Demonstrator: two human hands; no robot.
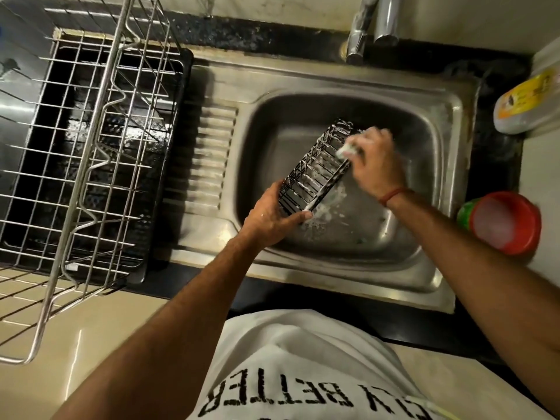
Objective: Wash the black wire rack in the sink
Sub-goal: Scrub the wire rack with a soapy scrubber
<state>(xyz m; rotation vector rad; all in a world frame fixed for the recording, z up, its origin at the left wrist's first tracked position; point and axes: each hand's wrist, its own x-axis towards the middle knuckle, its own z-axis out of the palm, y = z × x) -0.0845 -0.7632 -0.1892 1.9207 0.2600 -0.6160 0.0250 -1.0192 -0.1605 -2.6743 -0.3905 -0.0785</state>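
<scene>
A black wire rack (315, 168), streaked with white foam, is held tilted over the steel sink (448, 122). My left hand (272, 215) grips its near lower end, thumb along the rail. My right hand (375, 159) holds a soapy whitish scrub pad (348, 149) pressed against the rack's far upper end. Foam lies on the basin floor under the rack.
A large steel dish rack (100, 153) stands on a black tray (175, 189) left of the sink. The tap (372, 22) rises behind the basin. A yellow-labelled bottle (527, 101) and a red tub (506, 222) sit on the right counter.
</scene>
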